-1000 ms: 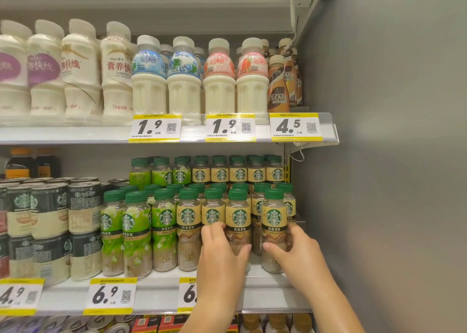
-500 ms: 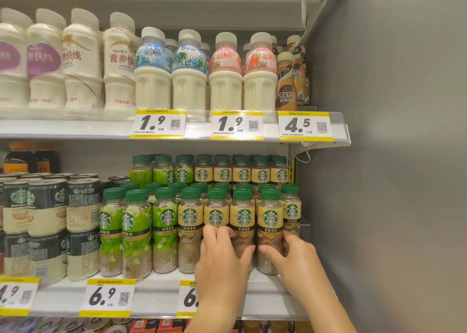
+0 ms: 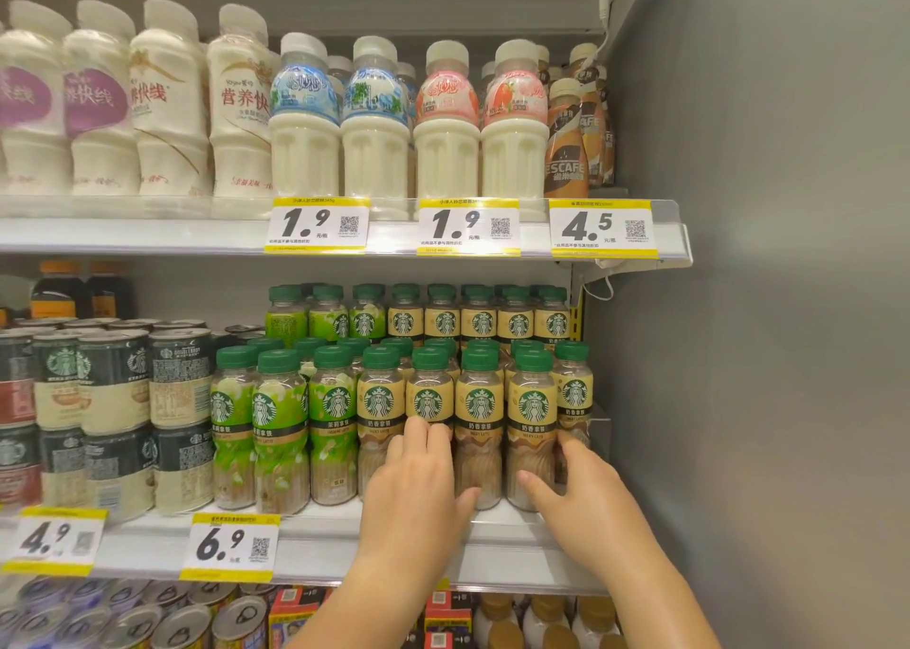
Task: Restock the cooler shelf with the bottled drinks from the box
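Hands were nearest the camera, both up at the front row of the cooler shelf (image 3: 507, 525). The left hand (image 3: 418, 491) lay flat against the second yellow bottle (image 3: 428, 397), its fingers (image 3: 416, 434) straight up the label and gripping nothing, the thumb touching the foot of the third yellow bottle (image 3: 480, 402). The right hand (image 3: 586, 500) held the fourth yellow bottle (image 3: 532, 402), thumb on its front, curled fingers (image 3: 573, 451) tucked into the gap on its right side. That bottle stood upright on the shelf, in line with its neighbours. On the shelf's front rail, left of the hands, hung a 6.9 price tag (image 3: 229, 545). Green-label bottles (image 3: 280, 431) stood just left of the yellow ones, with stacked cans (image 3: 113, 402) beyond them. More green-capped bottles (image 3: 443, 318) filled the back of the shelf. Above, white milk bottles (image 3: 305, 156) lined the upper shelf (image 3: 147, 234); a grey wall (image 3: 763, 303) closed the right side.
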Tool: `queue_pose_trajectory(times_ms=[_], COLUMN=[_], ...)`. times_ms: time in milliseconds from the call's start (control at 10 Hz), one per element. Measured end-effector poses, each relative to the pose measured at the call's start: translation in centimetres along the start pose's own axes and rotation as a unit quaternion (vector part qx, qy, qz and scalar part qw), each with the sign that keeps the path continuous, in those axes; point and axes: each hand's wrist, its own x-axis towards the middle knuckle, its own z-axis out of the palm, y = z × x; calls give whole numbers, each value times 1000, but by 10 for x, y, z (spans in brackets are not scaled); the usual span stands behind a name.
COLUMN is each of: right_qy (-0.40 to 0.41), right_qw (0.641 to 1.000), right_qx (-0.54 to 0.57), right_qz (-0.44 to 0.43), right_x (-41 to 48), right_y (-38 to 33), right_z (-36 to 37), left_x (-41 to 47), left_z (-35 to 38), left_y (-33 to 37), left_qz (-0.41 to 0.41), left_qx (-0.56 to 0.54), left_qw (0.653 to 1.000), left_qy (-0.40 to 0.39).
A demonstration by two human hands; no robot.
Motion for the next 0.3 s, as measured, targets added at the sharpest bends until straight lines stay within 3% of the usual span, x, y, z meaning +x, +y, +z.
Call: queue_pose_trajectory(times_ms=[300], right_qy=[-57], right_qw=[984], right_qx=[-167], right_qz=[38], right_x=[-21], right_y=[-27], right_z=[-23], left_x=[6], left_z=[-55], left_y=[-18], left_qz=[29], left_qx=[67], left_qw=[991], left_qy=[-116])
